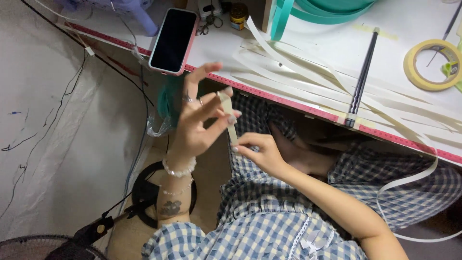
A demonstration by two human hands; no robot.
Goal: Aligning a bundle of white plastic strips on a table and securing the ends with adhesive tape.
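Note:
My left hand [199, 120] is raised in front of the table edge, fingers spread, with the thumb and fingertips on the upper end of a short cream strip [229, 115]. My right hand [257, 151] pinches the lower end of the same strip just below. The strip stands nearly upright between the two hands, over my lap in a blue checked dress. Rings sit on the left fingers and bead bracelets on the left wrist.
A white table [308, 43] with a red ruler edge carries several long cream strips [308, 72], a phone in a pink case [173, 41], a dark rod [362, 79], a roll of tape [433, 65] and teal band [327, 12]. A fan and cables lie at the left on the floor.

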